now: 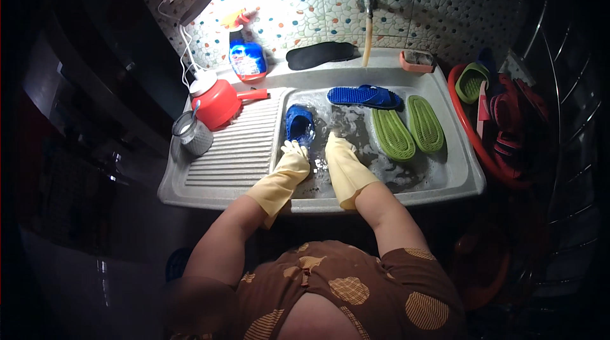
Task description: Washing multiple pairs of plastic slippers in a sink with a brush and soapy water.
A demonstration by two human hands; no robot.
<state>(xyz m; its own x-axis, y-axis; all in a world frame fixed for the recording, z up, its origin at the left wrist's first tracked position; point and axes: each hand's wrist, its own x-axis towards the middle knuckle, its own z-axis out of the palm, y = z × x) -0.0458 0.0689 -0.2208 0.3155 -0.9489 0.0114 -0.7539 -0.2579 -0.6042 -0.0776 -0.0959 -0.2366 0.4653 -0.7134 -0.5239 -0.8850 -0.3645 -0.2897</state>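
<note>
Both my hands wear pale yellow rubber gloves over the sink basin (448, 178), which holds soapy water. My left hand (292, 161) is closed with curled fingers on the near end of a blue slipper (298, 121), which stands at the basin's left side. Beside it, my right hand (343, 161) reaches down into the foam; its fingertips are partly hidden, and whether they hold anything does not show. Another blue slipper (359, 96) lies across the far side of the basin. Two green slippers (393, 133) rest side by side at the right.
On the ribbed drainboard (238, 156) stand a red plastic dipper (216, 105) and a grey jar (192, 135). Behind are a blue spray bottle (246, 60), a black insole (321, 54), a tap hose (368, 38) and a pink soap dish (417, 61). A red tub (473, 136) with footwear sits right.
</note>
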